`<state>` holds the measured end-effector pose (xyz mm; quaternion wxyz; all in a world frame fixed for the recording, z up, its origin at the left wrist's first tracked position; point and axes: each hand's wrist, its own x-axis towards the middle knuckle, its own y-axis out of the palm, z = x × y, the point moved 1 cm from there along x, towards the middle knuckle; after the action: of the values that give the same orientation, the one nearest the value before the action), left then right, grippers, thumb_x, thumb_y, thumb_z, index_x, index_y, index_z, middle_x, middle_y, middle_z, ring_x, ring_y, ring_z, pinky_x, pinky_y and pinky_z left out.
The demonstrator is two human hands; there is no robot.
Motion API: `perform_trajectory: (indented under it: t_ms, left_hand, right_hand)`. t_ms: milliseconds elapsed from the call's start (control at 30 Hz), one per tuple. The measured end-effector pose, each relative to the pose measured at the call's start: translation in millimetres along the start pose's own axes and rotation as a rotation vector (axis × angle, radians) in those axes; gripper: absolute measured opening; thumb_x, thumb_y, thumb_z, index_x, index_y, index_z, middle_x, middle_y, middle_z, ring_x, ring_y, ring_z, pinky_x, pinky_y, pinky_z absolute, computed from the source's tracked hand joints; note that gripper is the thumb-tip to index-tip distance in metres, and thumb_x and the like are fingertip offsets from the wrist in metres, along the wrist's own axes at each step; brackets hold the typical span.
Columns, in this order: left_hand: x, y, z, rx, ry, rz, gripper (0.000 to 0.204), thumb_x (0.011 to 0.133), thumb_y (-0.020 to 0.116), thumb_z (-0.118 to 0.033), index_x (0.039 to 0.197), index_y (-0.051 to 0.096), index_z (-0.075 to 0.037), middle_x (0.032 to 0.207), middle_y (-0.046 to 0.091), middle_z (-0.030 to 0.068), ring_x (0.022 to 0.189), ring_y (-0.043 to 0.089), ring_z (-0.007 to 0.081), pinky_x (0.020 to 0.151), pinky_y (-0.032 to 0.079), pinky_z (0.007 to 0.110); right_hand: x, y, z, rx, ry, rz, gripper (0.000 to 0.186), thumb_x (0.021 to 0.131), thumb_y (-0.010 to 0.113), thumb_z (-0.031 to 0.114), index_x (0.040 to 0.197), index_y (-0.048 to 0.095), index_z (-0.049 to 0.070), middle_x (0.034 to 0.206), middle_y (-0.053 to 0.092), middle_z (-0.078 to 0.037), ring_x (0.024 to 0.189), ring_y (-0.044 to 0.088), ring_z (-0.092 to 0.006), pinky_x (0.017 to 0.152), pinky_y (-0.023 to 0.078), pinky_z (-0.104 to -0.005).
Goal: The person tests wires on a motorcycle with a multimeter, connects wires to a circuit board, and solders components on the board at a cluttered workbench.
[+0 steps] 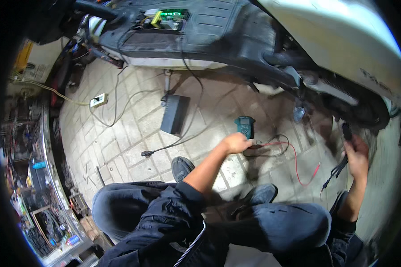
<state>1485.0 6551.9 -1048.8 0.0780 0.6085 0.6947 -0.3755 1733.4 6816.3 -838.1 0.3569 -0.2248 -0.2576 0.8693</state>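
Pinching the meter [244,124] just beyond our left hand [239,143], we judge it light, stiff, best held by its sides; our right hand [357,156] clasps limp cord [337,169].

Dark lettering [375,79] on white scooter panel [325,35], too blurred to read.

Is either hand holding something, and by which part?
The left hand holds the teal meter by its lower end; the right hand holds a bunched black cable by its upper part.

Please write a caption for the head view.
Left hand at a teal multimeter, right hand holding a black cable, beside a scooter.
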Motion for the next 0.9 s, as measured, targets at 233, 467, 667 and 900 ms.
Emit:
perform_trajectory:
  t_ms: [233, 467, 667, 900]
  left_hand:
    - [-65.7, -208.3, 58.6, -0.282, -0.077, -1.058, 0.035, 0.088, 0.059, -0.032, 0.085, 0.064, 0.002, 0.068, 0.062, 0.0089, 0.06, 0.056, 0.0143, 0.058, 0.046, 0.031]
    - [-143.7, -395.7, 141.4, 0.725, -0.157, -0.237, 0.031, 0.085, 0.054, -0.033, 0.082, 0.06, -0.002, 0.08, 0.06, 0.0205, 0.075, 0.055, 0.0376, 0.068, 0.044, 0.042]
    - [-282.3, -387.2, 353.6, 0.665, -0.654, -0.007, 0.049, 0.083, 0.061, -0.046, 0.09, 0.069, 0.001, 0.095, 0.066, 0.0222, 0.091, 0.062, 0.0381, 0.081, 0.048, 0.045]
    - [-447.7, -446.7, 369.7, 0.669, -0.854, -0.027, 0.046, 0.082, 0.054, -0.041, 0.09, 0.069, 0.002, 0.097, 0.064, 0.0243, 0.095, 0.06, 0.0391, 0.083, 0.047, 0.043]
  right_hand:
    - [14.6, 62.7, 97.2, -0.329, -0.335, 0.764, 0.02, 0.073, 0.067, 0.008, 0.09, 0.061, 0.0, 0.08, 0.061, -0.017, 0.072, 0.061, -0.0323, 0.064, 0.047, -0.0364]
    - [13.9, 149.6, 157.4, -0.151, -0.47, 0.801, 0.019, 0.07, 0.073, 0.01, 0.069, 0.056, 0.001, 0.062, 0.055, -0.013, 0.055, 0.055, -0.0308, 0.052, 0.042, -0.0359]
    - [36.0, 198.6, 189.7, -0.241, -0.622, 0.861, 0.017, 0.066, 0.068, 0.008, 0.064, 0.054, -0.001, 0.06, 0.052, -0.018, 0.055, 0.052, -0.0351, 0.051, 0.04, -0.0369]
    - [56.1, 223.9, 227.4, -0.429, -0.316, 0.899, 0.024, 0.079, 0.068, 0.021, 0.088, 0.066, -0.002, 0.074, 0.061, -0.023, 0.069, 0.062, -0.0382, 0.063, 0.047, -0.0398]
